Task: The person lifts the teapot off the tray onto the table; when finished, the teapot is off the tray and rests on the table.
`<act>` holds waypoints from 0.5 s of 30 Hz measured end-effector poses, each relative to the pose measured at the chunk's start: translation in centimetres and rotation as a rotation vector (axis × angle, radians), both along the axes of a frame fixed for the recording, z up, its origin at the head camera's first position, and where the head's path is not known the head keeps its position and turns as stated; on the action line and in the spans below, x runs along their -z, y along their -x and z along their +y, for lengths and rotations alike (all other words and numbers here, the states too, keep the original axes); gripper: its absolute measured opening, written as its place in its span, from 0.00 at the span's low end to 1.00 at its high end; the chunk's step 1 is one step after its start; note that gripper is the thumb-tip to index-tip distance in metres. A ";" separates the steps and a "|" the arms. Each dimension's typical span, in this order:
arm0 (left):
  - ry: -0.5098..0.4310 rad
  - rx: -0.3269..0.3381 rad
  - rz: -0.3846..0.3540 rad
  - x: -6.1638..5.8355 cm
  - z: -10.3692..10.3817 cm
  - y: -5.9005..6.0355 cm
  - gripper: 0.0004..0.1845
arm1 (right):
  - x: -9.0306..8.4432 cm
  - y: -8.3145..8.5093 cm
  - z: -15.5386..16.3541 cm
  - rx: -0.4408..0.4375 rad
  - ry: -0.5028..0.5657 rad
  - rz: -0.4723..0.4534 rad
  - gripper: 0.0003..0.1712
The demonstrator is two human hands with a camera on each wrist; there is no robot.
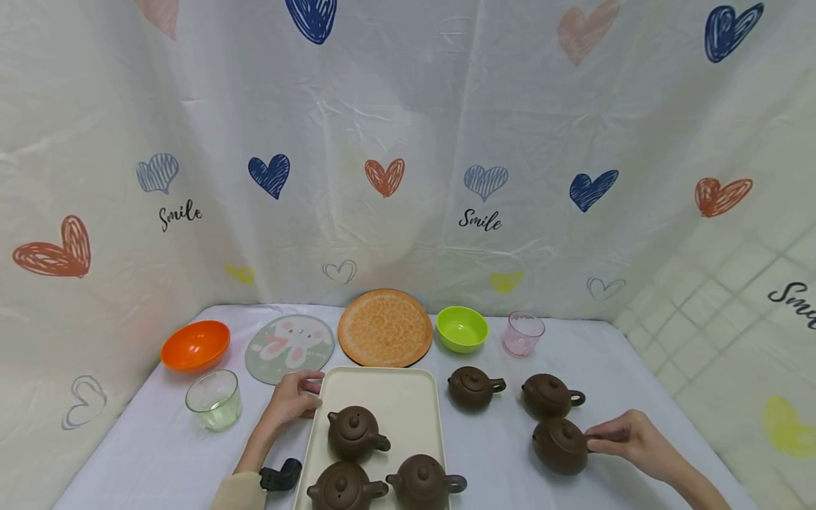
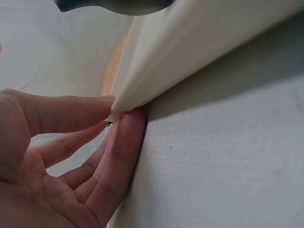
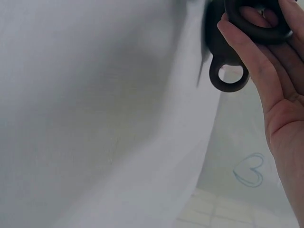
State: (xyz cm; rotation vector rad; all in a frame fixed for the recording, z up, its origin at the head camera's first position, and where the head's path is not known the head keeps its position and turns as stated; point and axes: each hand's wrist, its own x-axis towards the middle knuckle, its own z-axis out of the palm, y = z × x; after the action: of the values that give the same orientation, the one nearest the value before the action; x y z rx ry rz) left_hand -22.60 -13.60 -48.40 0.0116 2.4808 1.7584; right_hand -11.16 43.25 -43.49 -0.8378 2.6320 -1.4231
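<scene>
Pinching the handle of a brown teapot (image 1: pixel 560 445), the right hand (image 1: pixel 627 438) sits at the lower right of the head view; the right wrist view shows its fingers (image 3: pixel 251 52) curled through the dark handle ring (image 3: pixel 259 26), with a second ring-shaped handle hanging just below it. The left hand (image 1: pixel 292 398) grips the upper left corner of the cream tray (image 1: pixel 408 388), thumb on top and fingers tucked under the lip, as the left wrist view shows, so that corner is nipped between them.

The held teapot stands on the white tablecloth (image 1: pixel 159 446), right of the tray and just below another teapot (image 1: pixel 550 395); a third loose one (image 1: pixel 473 387) stands nearer the tray's upper right corner. Three more teapots (image 1: pixel 354 433) stand on the tray's lower half.

Along the back of the table, from left to right in the frame, lie an orange bowl (image 1: pixel 195 345), a rabbit coaster (image 1: pixel 290 348), an orange round mat (image 1: pixel 385 328), a green bowl (image 1: pixel 462 328) and a pink glass (image 1: pixel 523 333). A clear glass (image 1: pixel 214 400) stands left of the left hand.
</scene>
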 end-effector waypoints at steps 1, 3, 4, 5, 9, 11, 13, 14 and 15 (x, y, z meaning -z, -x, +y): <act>0.002 -0.001 0.000 0.0 0.0 0.0 0.27 | 0.0 0.0 0.1 -0.004 0.000 -0.002 0.12; 0.005 -0.003 0.001 -0.1 0.0 -0.1 0.27 | 0.1 0.0 0.3 -0.002 0.003 -0.010 0.12; 0.007 -0.004 0.000 -0.1 0.0 -0.1 0.27 | 0.1 0.0 0.3 -0.003 0.005 -0.013 0.12; 0.009 -0.004 0.001 -0.1 0.0 -0.1 0.27 | 0.1 0.0 0.3 -0.004 0.008 -0.015 0.12; 0.010 -0.008 -0.005 -0.2 0.0 -0.2 0.27 | 0.0 0.0 0.3 0.002 0.013 -0.031 0.12; 0.011 -0.010 -0.005 -0.2 0.1 -0.2 0.27 | 0.0 -0.1 0.3 0.013 0.002 -0.040 0.11; 0.011 -0.010 -0.004 -0.2 0.0 -0.2 0.27 | 0.0 -0.1 0.4 0.024 -0.012 -0.050 0.11; 0.010 -0.009 -0.002 -0.2 0.0 -0.2 0.27 | 0.1 -0.1 0.4 0.027 -0.018 -0.053 0.10; 0.010 -0.008 -0.001 -0.2 0.0 -0.2 0.27 | 0.2 0.0 0.5 0.028 -0.020 -0.051 0.10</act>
State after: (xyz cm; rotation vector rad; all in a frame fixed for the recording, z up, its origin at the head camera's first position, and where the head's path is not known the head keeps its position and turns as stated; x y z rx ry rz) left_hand -22.45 -13.56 -48.24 -0.0006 2.4922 1.7485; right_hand -11.12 43.74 -43.66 -0.7545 2.6260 -1.4020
